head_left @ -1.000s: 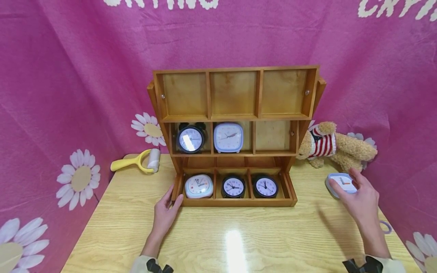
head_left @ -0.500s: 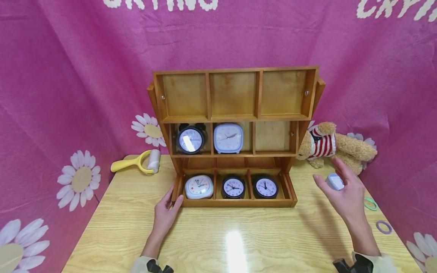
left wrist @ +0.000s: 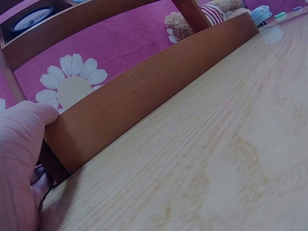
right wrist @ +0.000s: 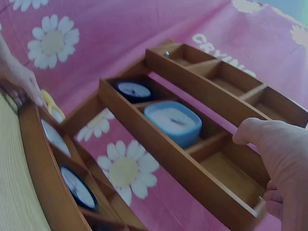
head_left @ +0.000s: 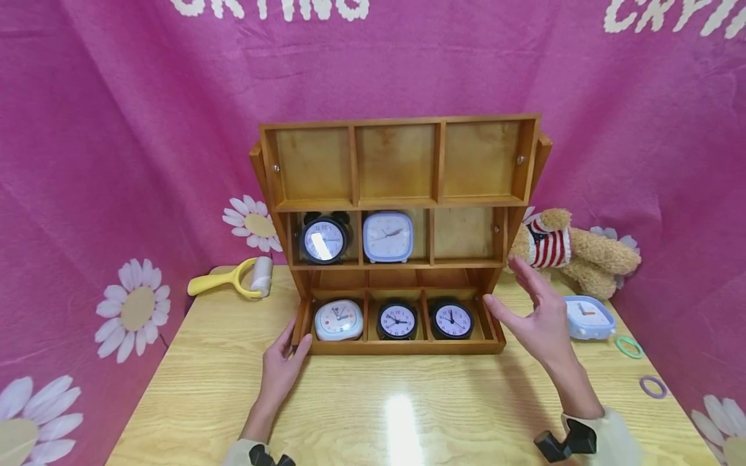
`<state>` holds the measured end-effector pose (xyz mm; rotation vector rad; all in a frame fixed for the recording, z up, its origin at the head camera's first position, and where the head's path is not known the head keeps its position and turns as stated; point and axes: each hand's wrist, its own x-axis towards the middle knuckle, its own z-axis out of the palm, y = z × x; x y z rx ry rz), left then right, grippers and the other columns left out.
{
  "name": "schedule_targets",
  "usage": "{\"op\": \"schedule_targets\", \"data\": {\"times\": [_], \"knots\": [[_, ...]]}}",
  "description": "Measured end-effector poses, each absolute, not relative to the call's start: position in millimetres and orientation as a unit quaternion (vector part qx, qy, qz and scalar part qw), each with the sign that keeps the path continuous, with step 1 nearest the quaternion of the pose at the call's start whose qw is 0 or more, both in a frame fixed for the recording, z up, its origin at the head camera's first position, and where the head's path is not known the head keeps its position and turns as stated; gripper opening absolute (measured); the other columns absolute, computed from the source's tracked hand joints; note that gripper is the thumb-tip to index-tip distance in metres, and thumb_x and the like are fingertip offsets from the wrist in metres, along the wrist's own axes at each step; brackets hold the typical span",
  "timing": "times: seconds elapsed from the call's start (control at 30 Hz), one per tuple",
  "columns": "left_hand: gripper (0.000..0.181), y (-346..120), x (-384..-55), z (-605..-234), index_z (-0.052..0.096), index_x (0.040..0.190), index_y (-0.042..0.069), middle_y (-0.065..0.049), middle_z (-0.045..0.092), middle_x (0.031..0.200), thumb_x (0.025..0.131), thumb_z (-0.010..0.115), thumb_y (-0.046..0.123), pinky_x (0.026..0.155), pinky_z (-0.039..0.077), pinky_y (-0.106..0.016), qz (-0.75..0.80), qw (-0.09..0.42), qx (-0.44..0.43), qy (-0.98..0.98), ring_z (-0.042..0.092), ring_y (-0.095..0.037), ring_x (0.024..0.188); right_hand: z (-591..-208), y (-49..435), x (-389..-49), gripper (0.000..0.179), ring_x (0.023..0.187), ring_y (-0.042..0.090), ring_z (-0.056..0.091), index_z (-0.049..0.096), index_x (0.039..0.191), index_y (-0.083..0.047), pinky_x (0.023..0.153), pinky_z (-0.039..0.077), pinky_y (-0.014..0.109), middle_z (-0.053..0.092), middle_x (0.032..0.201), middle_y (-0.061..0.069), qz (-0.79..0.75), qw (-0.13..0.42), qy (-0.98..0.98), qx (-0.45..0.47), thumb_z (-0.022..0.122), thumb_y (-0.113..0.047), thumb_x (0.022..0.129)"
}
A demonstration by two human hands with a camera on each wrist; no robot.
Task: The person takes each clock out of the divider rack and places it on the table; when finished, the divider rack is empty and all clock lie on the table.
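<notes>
A three-tier wooden display shelf (head_left: pixel 402 347) stands on the table. My left hand (head_left: pixel 281 370) grips its lower left corner, thumb at the front edge and fingers round the side. The right hand (head_left: pixel 539 317) is held with thumb and fingers spread, holding nothing, beside the shelf's lower right end. The bottom tier holds a white clock (head_left: pixel 339 320) and two round black clocks, one in the middle (head_left: pixel 397 321) and one at right (head_left: pixel 452 320). In the middle tier are a black twin-bell alarm clock (head_left: pixel 324 239) and a light-blue square clock (head_left: pixel 388 237). Another blue clock (head_left: pixel 588 317) lies right of my right hand.
A teddy bear (head_left: pixel 600 252) in a striped top lies behind the blue clock on the right. Green (head_left: pixel 629 347) and purple (head_left: pixel 653 387) rings lie near the right edge. A yellow-handled roller (head_left: pixel 233 278) lies at left. A pink curtain (head_left: pixel 146 129) surrounds the table.
My right hand has come away from the blue clock on the table and moved left toward the shelf, fingers spread. The left hand has stayed on the shelf corner.
</notes>
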<state>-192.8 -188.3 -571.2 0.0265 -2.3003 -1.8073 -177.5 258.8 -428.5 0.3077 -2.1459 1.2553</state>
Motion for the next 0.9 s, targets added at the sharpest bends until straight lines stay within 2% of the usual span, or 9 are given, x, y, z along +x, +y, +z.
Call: {"op": "schedule_targets", "data": {"times": [0.13,0.27,0.5,0.63,0.9], "knots": [[0.062,-189.1,-193.1,-571.2,0.048,0.155,0.004,-0.018,0.05,0.156,0.101,0.072,0.023,0.116,0.039,-0.048,-0.612,0.105,0.011,-0.784,0.049,-0.03,0.141,-426.8,237.1,-184.0,0.081,0.131,0.018,0.059,0.056,0.15,-0.004,0.109,0.041,0.012,0.061,0.145,0.021,0.483,0.305,-0.808,0.144,0.088,0.005,0.077],[0.062,-189.5,-192.7,-570.7,0.049,0.155,0.004,-0.018,0.05,0.156,0.101,0.073,0.022,0.116,0.04,-0.048,-0.611,0.106,0.013,-0.784,0.049,-0.031,0.141,-425.4,214.2,-191.0,0.08,0.132,0.037,0.057,0.054,0.15,0.0,0.111,0.042,0.016,0.059,0.146,0.023,0.49,0.292,-0.801,0.18,0.088,0.005,0.077],[0.061,-191.5,-191.1,-570.0,0.05,0.155,0.005,-0.016,0.051,0.155,0.101,0.073,0.023,0.116,0.04,-0.046,-0.616,0.106,0.013,-0.781,0.049,-0.028,0.14,-422.2,181.3,-198.7,0.083,0.137,0.037,0.055,0.051,0.152,0.002,0.114,0.041,0.018,0.056,0.151,0.019,0.509,0.275,-0.786,0.218,0.089,0.002,0.078],[0.06,-192.7,-190.6,-570.2,0.05,0.154,0.006,-0.016,0.051,0.155,0.101,0.072,0.022,0.116,0.04,-0.045,-0.619,0.105,0.011,-0.778,0.05,-0.027,0.14,-418.2,165.3,-204.9,0.084,0.135,0.041,0.056,0.049,0.153,0.001,0.114,0.042,0.021,0.055,0.151,0.022,0.517,0.267,-0.78,0.231,0.089,-0.001,0.079],[0.061,-190.1,-192.2,-572.7,0.049,0.155,0.004,-0.017,0.05,0.155,0.101,0.073,0.021,0.114,0.042,-0.048,-0.608,0.113,0.009,-0.786,0.048,-0.03,0.14,-410.3,136.6,-225.7,0.091,0.142,0.037,0.05,0.039,0.158,0.004,0.116,0.043,0.045,0.042,0.161,0.022,0.488,0.25,-0.806,0.225,0.088,-0.018,0.084]]}}
